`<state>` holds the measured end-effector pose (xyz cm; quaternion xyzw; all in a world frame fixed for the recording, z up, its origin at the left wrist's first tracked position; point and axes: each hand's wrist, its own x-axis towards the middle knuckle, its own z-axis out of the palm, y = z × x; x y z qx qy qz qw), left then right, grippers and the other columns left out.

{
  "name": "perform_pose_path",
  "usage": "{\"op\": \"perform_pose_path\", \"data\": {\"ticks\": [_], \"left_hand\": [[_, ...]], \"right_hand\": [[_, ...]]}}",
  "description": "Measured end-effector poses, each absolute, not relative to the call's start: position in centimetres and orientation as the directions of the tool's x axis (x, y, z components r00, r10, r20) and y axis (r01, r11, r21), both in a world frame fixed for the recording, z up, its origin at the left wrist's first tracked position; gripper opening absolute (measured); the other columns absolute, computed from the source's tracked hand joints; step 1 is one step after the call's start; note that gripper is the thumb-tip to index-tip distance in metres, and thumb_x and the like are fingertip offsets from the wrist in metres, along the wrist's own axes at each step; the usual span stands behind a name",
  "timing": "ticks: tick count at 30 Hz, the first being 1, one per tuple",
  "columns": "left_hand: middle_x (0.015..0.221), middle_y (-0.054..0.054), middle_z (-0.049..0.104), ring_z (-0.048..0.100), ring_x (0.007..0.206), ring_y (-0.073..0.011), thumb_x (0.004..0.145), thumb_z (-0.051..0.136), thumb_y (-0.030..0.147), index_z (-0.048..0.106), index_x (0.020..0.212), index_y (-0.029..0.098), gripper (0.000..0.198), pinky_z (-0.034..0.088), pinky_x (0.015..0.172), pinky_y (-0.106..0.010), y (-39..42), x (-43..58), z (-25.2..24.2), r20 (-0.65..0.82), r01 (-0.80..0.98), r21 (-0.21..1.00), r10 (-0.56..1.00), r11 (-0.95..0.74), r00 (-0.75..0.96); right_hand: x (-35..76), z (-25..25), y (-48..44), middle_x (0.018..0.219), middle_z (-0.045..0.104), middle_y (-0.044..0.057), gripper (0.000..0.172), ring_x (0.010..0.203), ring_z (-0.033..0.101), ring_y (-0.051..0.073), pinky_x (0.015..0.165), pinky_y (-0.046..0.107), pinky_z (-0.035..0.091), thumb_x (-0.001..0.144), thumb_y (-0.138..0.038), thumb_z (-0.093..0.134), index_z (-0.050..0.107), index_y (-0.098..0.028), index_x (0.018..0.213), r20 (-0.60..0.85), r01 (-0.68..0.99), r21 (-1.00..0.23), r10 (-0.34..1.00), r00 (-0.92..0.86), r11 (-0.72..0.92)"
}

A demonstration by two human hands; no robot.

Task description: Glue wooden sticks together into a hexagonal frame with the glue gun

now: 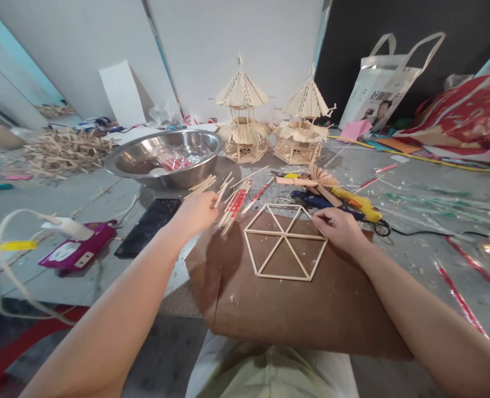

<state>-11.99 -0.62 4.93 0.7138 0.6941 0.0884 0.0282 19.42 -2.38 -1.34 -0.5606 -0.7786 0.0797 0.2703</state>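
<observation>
A flat hexagonal frame (286,234) of thin wooden sticks, with spokes meeting in its middle, lies on a brown board (269,309). At the frame's upper right side, my right hand (339,228) has its fingers curled and closed on the edge. My left hand (198,212) reaches to the loose wooden sticks (224,189) left of the frame, its fingers pinched on one of them. Beside it lies a bundle of sticks in red-marked wrapping (238,202). A yellow and blue glue gun (354,203) rests behind my right hand.
Two stick-built pavilion models (242,132) stand at the back, beside a steel bowl (162,157) holding wrapped packs. A phone (148,228) and a purple power strip (78,247) with a white cable lie left. A stick pile (68,152) and a white bag (379,85) stand farther back.
</observation>
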Motion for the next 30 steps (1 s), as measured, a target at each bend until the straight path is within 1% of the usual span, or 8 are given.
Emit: {"op": "perform_pose_path", "data": {"ticks": [1,4,6,9,12,19,23,30], "left_hand": [[0.067,-0.002,0.062,0.056,0.061,-0.0166,0.064,0.048,0.015,0.060,0.075,0.021,0.017,0.038,0.057,-0.025,-1.5,-10.9,5.2,0.062,0.976,0.200,0.995,-0.086,0.075],[0.062,0.000,0.061,0.052,0.053,-0.0123,0.066,0.048,0.024,0.061,0.070,0.020,0.014,0.034,0.050,-0.021,-3.5,-7.8,5.6,-0.115,0.876,0.424,0.945,-0.231,0.305],[0.055,0.002,0.058,0.049,0.049,-0.0104,0.066,0.048,0.027,0.062,0.066,0.019,0.016,0.031,0.045,-0.020,-4.1,-6.2,5.4,-0.197,0.835,0.485,0.897,-0.261,0.395],[0.056,0.002,0.059,0.047,0.048,-0.0090,0.063,0.051,0.024,0.064,0.071,0.018,0.016,0.031,0.046,-0.019,-4.3,-4.5,4.8,-0.294,0.818,0.511,0.840,-0.265,0.456],[0.059,0.002,0.061,0.049,0.050,-0.0094,0.062,0.052,0.020,0.064,0.079,0.019,0.021,0.033,0.048,-0.019,-4.4,-3.8,4.4,-0.332,0.822,0.501,0.817,-0.271,0.471],[0.059,0.000,0.060,0.049,0.050,-0.0102,0.063,0.049,0.016,0.064,0.078,0.018,0.021,0.032,0.047,-0.020,-4.7,-3.6,3.6,-0.308,0.823,0.457,0.808,-0.337,0.502],[0.058,0.000,0.059,0.047,0.048,-0.0099,0.063,0.048,0.016,0.064,0.082,0.019,0.024,0.030,0.044,-0.020,-4.7,-3.3,3.2,-0.310,0.835,0.438,0.816,-0.333,0.488],[0.051,0.003,0.055,0.045,0.042,-0.0085,0.063,0.049,0.015,0.063,0.090,0.019,0.030,0.029,0.044,-0.020,-4.7,-3.1,3.1,-0.305,0.820,0.466,0.809,-0.333,0.502]], "right_hand": [[19.4,-1.3,-2.4,0.073,0.064,0.004,0.023,0.066,0.057,0.016,0.059,0.026,0.041,0.075,-0.032,0.043,0.061,-0.018,0.071,0.330,0.831,-0.426,0.917,-0.226,0.358],[19.3,-1.2,-2.6,0.071,0.064,0.004,0.022,0.064,0.057,0.016,0.057,0.025,0.040,0.075,-0.031,0.044,0.061,-0.018,0.070,0.316,0.830,-0.436,0.923,-0.221,0.348],[19.3,-1.2,-2.7,0.070,0.064,0.004,0.022,0.063,0.057,0.016,0.057,0.025,0.041,0.075,-0.031,0.044,0.061,-0.018,0.070,0.321,0.823,-0.451,0.923,-0.211,0.345],[19.4,-1.3,-2.6,0.070,0.064,0.004,0.022,0.063,0.057,0.016,0.057,0.025,0.041,0.075,-0.031,0.044,0.061,-0.018,0.070,0.339,0.811,-0.471,0.920,-0.198,0.348],[19.5,-1.4,-2.6,0.069,0.065,0.004,0.022,0.062,0.057,0.015,0.056,0.025,0.041,0.075,-0.031,0.044,0.061,-0.018,0.071,0.346,0.810,-0.471,0.918,-0.195,0.350],[19.3,-1.2,-2.7,0.071,0.065,0.004,0.021,0.061,0.057,0.015,0.056,0.024,0.041,0.075,-0.030,0.045,0.062,-0.018,0.073,0.333,0.817,-0.466,0.923,-0.195,0.340],[19.4,-1.2,-2.7,0.073,0.066,0.004,0.021,0.063,0.058,0.015,0.057,0.024,0.042,0.075,-0.030,0.045,0.062,-0.018,0.073,0.335,0.816,-0.461,0.920,-0.204,0.349],[19.6,-1.5,-2.5,0.071,0.065,0.004,0.022,0.063,0.058,0.015,0.057,0.025,0.042,0.075,-0.031,0.044,0.062,-0.018,0.073,0.346,0.809,-0.458,0.912,-0.218,0.368]]}}
